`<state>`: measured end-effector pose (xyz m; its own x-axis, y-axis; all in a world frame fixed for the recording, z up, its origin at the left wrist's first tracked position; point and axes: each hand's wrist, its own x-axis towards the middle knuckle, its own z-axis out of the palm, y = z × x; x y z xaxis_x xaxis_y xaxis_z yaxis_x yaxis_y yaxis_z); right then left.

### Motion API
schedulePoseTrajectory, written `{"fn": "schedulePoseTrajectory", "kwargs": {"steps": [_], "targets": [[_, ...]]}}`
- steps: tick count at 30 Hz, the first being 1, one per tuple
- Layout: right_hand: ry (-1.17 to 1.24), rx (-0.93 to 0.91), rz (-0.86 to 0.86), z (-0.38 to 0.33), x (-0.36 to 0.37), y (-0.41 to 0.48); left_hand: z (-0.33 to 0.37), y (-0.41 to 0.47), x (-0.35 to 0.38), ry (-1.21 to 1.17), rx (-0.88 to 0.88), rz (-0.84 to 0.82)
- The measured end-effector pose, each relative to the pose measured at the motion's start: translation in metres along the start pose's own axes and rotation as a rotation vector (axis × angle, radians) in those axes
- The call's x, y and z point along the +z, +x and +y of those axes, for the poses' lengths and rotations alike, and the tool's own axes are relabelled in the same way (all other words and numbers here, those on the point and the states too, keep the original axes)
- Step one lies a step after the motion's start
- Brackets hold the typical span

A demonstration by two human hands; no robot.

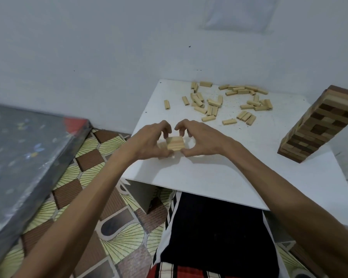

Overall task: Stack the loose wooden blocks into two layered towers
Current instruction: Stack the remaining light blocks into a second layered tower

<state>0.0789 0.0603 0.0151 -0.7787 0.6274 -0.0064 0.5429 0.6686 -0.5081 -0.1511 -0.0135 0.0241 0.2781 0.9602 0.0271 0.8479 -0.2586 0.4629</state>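
The person's two bare forearms reach out from the bottom of the view over a lap in black shorts [209,237] and meet at the near left part of the white table [209,177]. There the low stack of pale blocks [175,144] sits on the tabletop, its top layer laid side by side. It looks only a layer or two high, though the fingers hide its sides. The left hand [151,139] curls round the stack's left side, thumb toward the near edge and fingertips over the far edge. The right hand [199,137] mirrors it, thumb pinching the near right corner and fingers bent over the back. Both hands are closed on the stack, seemingly squaring it up. A blurred pale block shows just beneath the left palm, and whether it is part of the stack cannot be told. This reads as an early step in the second tower: the base is being aligned before more goes on. Next, one hand would need to let go and reach to the loose blocks [213,103] scattered well apart at the far side of the table, then lay a layer crosswise without nudging the base. On the right stands the finished tower [317,125] of dark and light wood, clear of the hands. A patterned floor mat [84,173] lies left of the table.
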Motion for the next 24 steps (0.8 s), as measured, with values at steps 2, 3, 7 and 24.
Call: {"fn": "schedulePoseTrajectory", "kwargs": {"steps": [2,3,7,24], "targets": [[-0.001,-0.020,-0.032,-0.008,0.005,0.014,-0.012,-0.010,-0.004,0.001,-0.036,0.015],[-0.005,-0.030,-0.047,-0.011,0.007,0.021,-0.017,-0.014,-0.004,0.007,-0.054,0.024],[-0.029,-0.061,-0.095,-0.017,0.013,0.039,-0.031,-0.022,-0.004,0.014,-0.101,0.039],[-0.150,-0.082,-0.107,-0.014,0.017,0.040,-0.035,-0.019,0.009,0.038,-0.097,0.056]]}}
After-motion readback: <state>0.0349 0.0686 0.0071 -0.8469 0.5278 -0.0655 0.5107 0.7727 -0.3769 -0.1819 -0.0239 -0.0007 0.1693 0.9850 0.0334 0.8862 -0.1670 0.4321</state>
